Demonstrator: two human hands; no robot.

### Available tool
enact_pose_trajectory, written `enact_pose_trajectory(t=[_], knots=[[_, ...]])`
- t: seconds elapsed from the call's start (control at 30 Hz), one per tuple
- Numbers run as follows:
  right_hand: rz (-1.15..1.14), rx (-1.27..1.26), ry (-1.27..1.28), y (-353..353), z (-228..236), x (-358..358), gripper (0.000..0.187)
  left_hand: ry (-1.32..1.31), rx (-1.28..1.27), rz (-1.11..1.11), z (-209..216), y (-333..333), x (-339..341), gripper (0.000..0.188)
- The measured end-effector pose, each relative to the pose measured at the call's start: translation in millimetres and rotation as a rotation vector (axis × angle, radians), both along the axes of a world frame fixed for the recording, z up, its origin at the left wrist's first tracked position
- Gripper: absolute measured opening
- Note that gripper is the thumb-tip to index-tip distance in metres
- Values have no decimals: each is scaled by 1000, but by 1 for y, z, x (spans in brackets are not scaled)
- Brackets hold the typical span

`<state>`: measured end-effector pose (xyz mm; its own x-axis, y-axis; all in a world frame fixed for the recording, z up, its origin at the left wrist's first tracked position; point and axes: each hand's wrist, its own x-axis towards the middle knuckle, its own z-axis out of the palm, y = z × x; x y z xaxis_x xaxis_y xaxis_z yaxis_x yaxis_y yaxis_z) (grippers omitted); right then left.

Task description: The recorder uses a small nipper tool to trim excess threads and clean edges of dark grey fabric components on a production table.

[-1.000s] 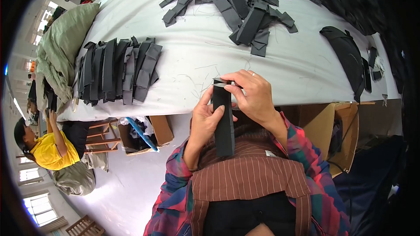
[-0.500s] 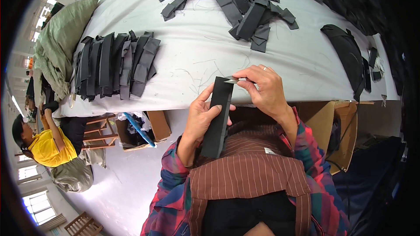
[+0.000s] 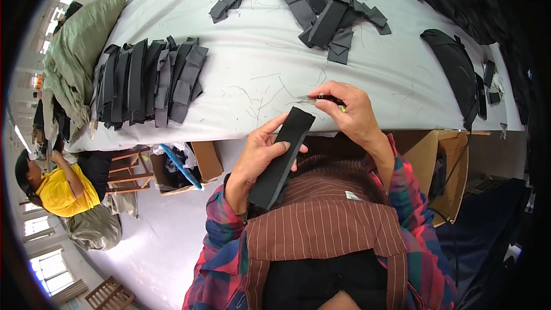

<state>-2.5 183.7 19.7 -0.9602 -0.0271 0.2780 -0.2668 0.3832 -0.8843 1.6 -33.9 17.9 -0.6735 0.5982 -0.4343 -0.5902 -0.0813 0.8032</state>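
My left hand (image 3: 263,152) grips a black fabric strip (image 3: 283,158), its thumb pressed on top and its fingers underneath. The strip slants over my lap, its upper end near the table edge. A pair of thread snips (image 3: 326,100) is in my right hand (image 3: 351,110), pinched between thumb and fingers. Their silver points lie just above the strip's upper end, apart from it. Cut thread ends (image 3: 261,95) are scattered on the white table cloth beyond my hands.
Stacked dark strips (image 3: 148,83) lie in a row at the table's left. A loose strip pile (image 3: 327,8) is at the far side. A black curved fabric piece (image 3: 450,72) rests on the right. Cardboard boxes (image 3: 208,161) stand below. A person in yellow (image 3: 68,189) sits at left.
The snips' points have moved off the strip's upper end, slightly up. My left hand has tilted the strip, its top swinging right and its lower end left.
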Motion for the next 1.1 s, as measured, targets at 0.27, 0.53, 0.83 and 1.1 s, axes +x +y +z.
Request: enact_pose_trajectory(t=[0.27,0.53,0.83,1.1], knots=[[49,48,26,-17,-13,21,17,177,-61,91,-17,11,4,41],[78,272,585,-31,-34,39,37,-80,358,345,-9,9,3,37],[135,134,97,-32,-8,45,28,252,165,377,-18,8,4,41],[77,374,189,-28,-1,43,23,314,111,365,-19,8,4,42]])
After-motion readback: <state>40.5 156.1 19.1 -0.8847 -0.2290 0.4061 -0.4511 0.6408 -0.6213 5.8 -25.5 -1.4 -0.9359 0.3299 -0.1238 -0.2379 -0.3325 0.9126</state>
